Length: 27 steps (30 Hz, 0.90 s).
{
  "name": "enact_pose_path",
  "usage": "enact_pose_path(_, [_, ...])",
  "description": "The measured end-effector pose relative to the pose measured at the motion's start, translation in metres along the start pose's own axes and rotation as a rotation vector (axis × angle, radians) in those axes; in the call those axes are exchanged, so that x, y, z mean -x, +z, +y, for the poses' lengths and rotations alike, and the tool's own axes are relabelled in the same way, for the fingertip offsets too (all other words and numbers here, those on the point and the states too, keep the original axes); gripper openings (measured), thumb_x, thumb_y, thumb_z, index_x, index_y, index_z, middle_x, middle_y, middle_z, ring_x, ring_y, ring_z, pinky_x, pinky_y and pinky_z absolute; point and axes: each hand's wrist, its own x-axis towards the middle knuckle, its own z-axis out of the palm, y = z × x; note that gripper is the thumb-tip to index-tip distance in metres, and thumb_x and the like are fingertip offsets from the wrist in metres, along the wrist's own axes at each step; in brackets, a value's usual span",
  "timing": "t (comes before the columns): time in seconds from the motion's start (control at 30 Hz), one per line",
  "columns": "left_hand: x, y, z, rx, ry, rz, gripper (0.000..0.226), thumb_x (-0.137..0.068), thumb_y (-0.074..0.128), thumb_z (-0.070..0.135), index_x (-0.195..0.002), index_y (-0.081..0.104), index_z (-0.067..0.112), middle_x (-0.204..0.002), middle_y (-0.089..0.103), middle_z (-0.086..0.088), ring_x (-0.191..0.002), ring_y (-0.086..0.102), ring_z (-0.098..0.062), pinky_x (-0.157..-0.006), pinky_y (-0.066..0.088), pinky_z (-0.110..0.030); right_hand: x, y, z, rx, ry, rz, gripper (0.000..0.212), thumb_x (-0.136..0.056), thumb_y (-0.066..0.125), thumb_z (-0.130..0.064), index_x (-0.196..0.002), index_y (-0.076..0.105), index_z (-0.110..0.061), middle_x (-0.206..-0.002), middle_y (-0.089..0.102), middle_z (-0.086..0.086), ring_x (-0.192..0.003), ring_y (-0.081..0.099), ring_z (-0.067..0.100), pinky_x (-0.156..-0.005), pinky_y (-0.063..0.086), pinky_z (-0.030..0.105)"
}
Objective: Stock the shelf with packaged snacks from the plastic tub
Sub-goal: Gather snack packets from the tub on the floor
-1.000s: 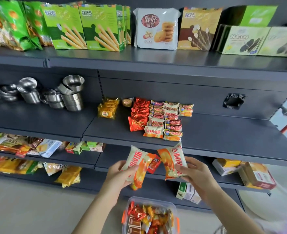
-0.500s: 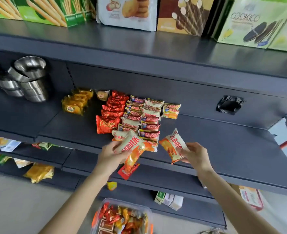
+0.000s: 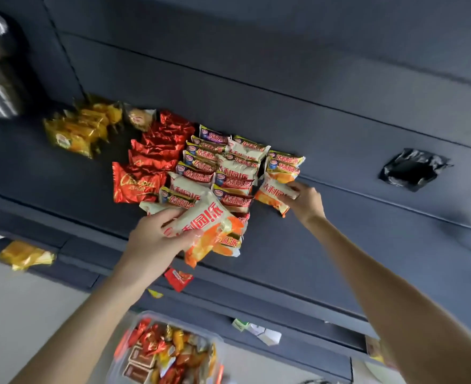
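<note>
Pinching one orange-and-white packet [image 3: 274, 195] in the right hand [image 3: 305, 202], fingers curled over its far end, and holding it at the right edge of the rows of packets [image 3: 223, 167] laid on the shelf [image 3: 339, 245], against the last column there. Gripping a loose bundle of packets [image 3: 206, 225] in the left hand [image 3: 154, 242], just in front of those rows and out over the shelf's front lip. Hands well apart, each clamped on its own load. Plenty more to stock in the plastic tub [image 3: 143, 314], below and well in front of the rows.

Likely to go wrong first on the left: too many slick wrappers in one slack grip, with nothing beneath but lower shelves [image 3: 270, 311] and floor [image 3: 21, 314]. Hard to tell of the red packet [image 3: 178, 278] below that hand, in front of the rows: caught by a finger, or loose.

Risk on the right too: shoving the overlapped column beside the packet by sliding it in sideways, and rippling the rows toward the red wrappers [image 3: 151, 162] at their left. Better to lower it flat, then let go.
</note>
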Motion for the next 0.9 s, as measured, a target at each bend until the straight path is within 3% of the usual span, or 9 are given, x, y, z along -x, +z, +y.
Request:
enact_pose_path(0.23, [-0.009,0.003,0.008,-0.01,-0.007,-0.021,0.018,-0.064,0.074,0.037,-0.081,0.073,0.033,-0.083,0.074,0.005,-0.081,0.07,-0.015,-0.085,0.054,-0.052,-0.032,0.005,-0.012,0.188,-0.036,0.096,0.043,-0.086,0.069,-0.023,-0.128,0.059,-0.016,-0.128,0.05,0.01,-0.123,0.044,0.027,-0.085,0.043,0.036])
enact_pose_path(0.4, [-0.01,0.001,0.01,-0.001,-0.01,-0.024,0.024,-0.062,0.075,0.035,-0.085,0.071,0.039,-0.085,0.074,0.007,-0.08,0.07,-0.012,-0.085,0.055,-0.05,-0.036,0.007,-0.014,0.226,-0.053,0.117,0.043,-0.087,0.068,-0.022,-0.128,0.058,-0.013,-0.128,0.047,0.013,-0.126,0.038,0.028,-0.084,0.044,0.038])
enact_pose_path(0.5, [-0.013,-0.001,0.008,-0.003,-0.028,-0.011,0.017,-0.071,0.084,0.022,-0.083,0.073,0.027,-0.083,0.074,0.006,-0.079,0.07,-0.012,-0.086,0.055,-0.05,-0.036,0.007,-0.013,0.256,-0.07,0.117,0.045,-0.087,0.067,-0.023,-0.13,0.056,-0.013,-0.129,0.046,0.012,-0.126,0.038,0.029,-0.081,0.045,0.039])
enact_pose_path(0.6, [-0.015,0.002,0.009,-0.026,-0.017,-0.01,0.02,-0.073,0.083,0.02,-0.088,0.071,0.026,-0.085,0.074,0.006,-0.081,0.07,-0.011,-0.084,0.056,-0.048,-0.036,0.005,-0.012,0.258,-0.065,0.116,0.049,-0.087,0.068,-0.026,-0.132,0.053,-0.015,-0.13,0.046,0.01,-0.127,0.038,0.027,-0.08,0.046,0.039])
enact_pose_path(0.73, [-0.02,0.007,0.011,-0.044,-0.001,-0.014,0.021,-0.077,0.078,0.014,-0.092,0.071,0.027,-0.086,0.074,0.009,-0.083,0.07,-0.009,-0.082,0.057,-0.041,-0.038,0.001,-0.008,0.264,-0.072,0.112,0.051,-0.086,0.068,-0.029,-0.132,0.052,-0.017,-0.129,0.047,0.007,-0.126,0.037,0.025,-0.076,0.043,0.035])
enact_pose_path(0.9, [-0.023,0.017,0.018,-0.026,0.039,-0.046,0.022,-0.077,0.076,0.01,-0.096,0.071,0.018,-0.087,0.074,0.009,-0.082,0.069,-0.006,-0.064,0.053,-0.017,-0.038,-0.001,-0.004,0.265,-0.093,0.093,0.05,-0.085,0.069,-0.026,-0.132,0.053,-0.015,-0.127,0.05,0.008,-0.125,0.037,0.024,-0.077,0.043,0.035])
